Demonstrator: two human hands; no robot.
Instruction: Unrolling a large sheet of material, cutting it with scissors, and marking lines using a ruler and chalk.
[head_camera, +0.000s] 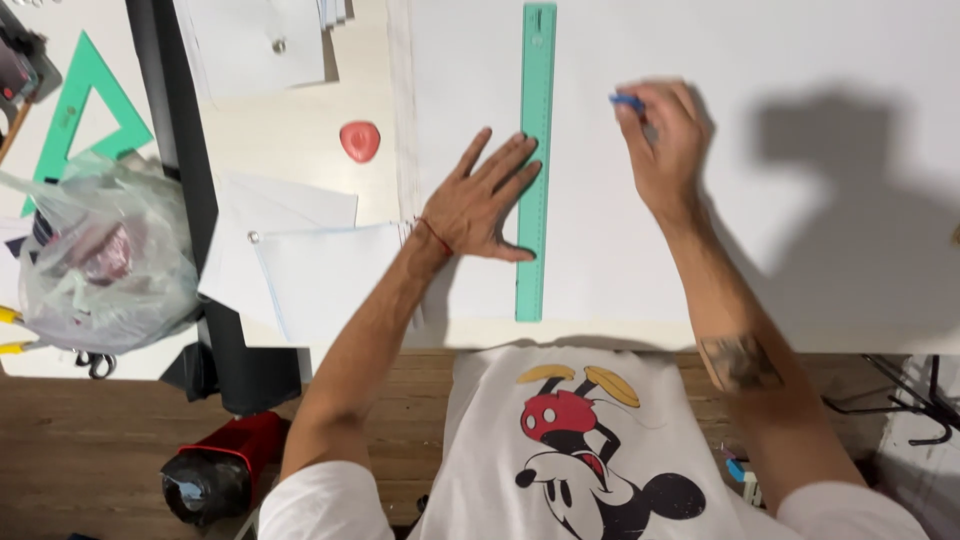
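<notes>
A long green ruler (536, 100) lies lengthwise on a large white sheet (780, 60) that covers the table. My left hand (485, 200) lies flat on the sheet, fingers spread, with fingertips and thumb pressing on the ruler's left edge. My right hand (660, 140) is to the right of the ruler, fingers pinched on a small blue piece of chalk (627, 100) held against the sheet. A thin red string circles my left wrist.
A red tailor's chalk (360, 140) sits on the bare tabletop left of the sheet, near white paper pieces (325, 275). A green triangle ruler (85, 100) and a clear plastic bag (100, 255) are at far left. A red and black object (220, 470) stands on the wooden floor.
</notes>
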